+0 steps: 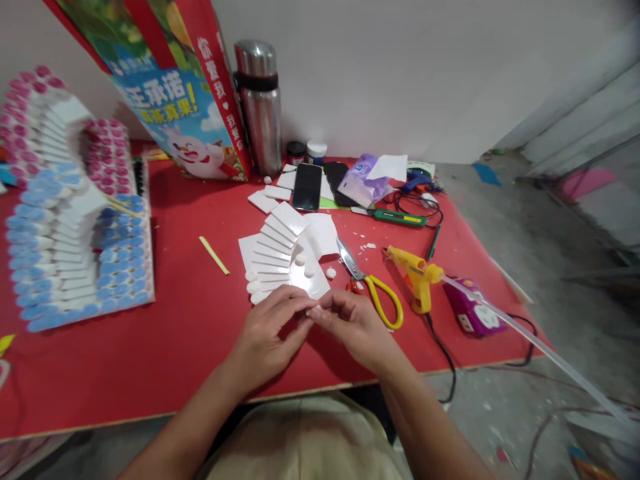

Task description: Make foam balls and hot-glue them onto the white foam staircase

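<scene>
Lap (305,440) nearest, small white piece (315,309) beyond

Left hand (267,337) and right hand (357,328) meet over the worktop (190,360), fingers (327,320) pinching the piece near fanned white blocks (273,257). Handling it seems the current step; the next move likely needs a light, steady pinch.

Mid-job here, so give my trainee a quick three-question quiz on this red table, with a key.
1. True or false: in the picture, the fanned white pieces lie to the left of the scissors.
2. What stands between the tall printed bag and the black-lidded jar?
A) a yellow glue gun
B) a steel flask
C) a phone
3. Fill in: the scissors lie nearer the person's ____ hand.

Key: 1. True. 2. B. 3. Right hand.
</scene>
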Demonstrator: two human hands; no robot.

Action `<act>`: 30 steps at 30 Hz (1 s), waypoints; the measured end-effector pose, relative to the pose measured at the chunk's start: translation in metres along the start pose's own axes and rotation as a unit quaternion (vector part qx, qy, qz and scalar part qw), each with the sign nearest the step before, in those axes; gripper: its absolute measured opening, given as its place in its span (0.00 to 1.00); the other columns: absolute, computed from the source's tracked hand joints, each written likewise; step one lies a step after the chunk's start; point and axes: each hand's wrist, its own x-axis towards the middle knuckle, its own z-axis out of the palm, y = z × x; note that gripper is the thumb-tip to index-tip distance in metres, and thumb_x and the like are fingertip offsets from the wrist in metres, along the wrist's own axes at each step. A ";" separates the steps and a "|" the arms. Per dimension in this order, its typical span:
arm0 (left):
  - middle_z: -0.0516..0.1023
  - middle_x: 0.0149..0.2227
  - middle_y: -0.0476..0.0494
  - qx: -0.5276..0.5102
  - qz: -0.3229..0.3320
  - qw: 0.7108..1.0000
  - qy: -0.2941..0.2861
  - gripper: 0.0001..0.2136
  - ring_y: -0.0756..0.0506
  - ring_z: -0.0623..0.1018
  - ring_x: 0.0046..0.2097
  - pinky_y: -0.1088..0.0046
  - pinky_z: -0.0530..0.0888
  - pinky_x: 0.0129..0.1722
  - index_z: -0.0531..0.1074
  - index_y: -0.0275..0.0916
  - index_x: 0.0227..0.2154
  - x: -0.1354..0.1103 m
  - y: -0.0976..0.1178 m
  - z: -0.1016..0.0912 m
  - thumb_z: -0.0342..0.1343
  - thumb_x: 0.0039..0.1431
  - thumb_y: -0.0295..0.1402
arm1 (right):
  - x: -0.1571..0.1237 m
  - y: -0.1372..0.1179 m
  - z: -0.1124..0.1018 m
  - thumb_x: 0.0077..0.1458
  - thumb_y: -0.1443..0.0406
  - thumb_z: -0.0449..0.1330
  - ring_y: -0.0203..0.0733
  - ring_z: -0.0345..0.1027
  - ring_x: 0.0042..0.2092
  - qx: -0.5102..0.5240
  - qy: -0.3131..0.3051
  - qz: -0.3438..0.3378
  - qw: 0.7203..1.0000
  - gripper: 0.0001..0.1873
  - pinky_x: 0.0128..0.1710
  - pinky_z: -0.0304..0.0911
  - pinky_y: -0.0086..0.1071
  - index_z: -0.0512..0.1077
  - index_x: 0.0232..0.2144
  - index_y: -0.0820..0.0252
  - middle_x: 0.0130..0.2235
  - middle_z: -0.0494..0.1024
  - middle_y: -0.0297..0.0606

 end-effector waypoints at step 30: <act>0.77 0.41 0.40 -0.463 -0.268 0.829 -0.166 0.07 0.48 0.81 0.35 0.69 0.82 0.35 0.82 0.41 0.41 0.015 0.026 0.011 0.65 0.60 0.32 | -0.018 0.040 -0.135 0.49 0.44 0.63 0.48 0.65 0.25 -0.407 0.384 0.054 0.827 0.24 0.27 0.55 0.41 0.66 0.18 0.54 0.19 0.71 0.41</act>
